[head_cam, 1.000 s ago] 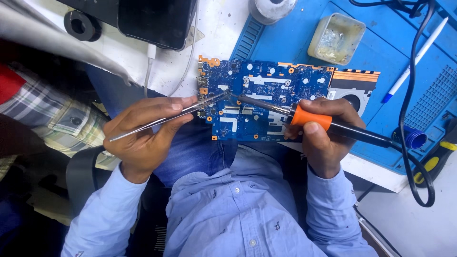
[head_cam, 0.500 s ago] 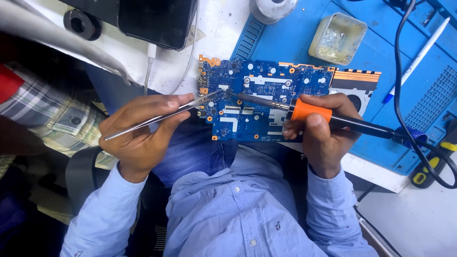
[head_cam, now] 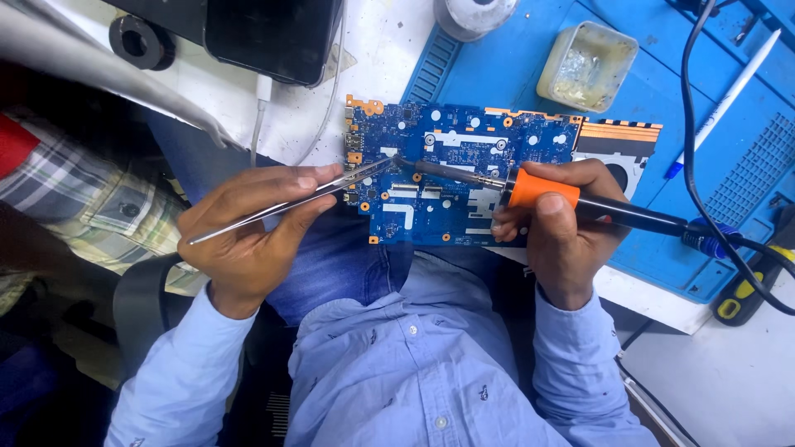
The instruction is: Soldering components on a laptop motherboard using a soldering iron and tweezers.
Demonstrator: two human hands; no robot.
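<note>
**Two tools meeting on a blue circuit board**

The person's left hand is pinching a pair of metal tweezers between thumb and forefinger, the other fingers curled under, so the long handle is trailing back past the palm while the fine tips are reaching forward to the board's left part. The right hand is clenching a soldering iron around its orange collar, pen-fashion, probably to keep the hot tip steady; its black handle and cable are running away behind the knuckles. Just ahead of both grips, the iron's tip and the tweezer tips are coming together, nearly touching, on the circuit board, which is lying partly on a blue work mat and overhanging toward the person's lap. Beyond the right hand's grip a small square tub is sitting on the mat.
</note>
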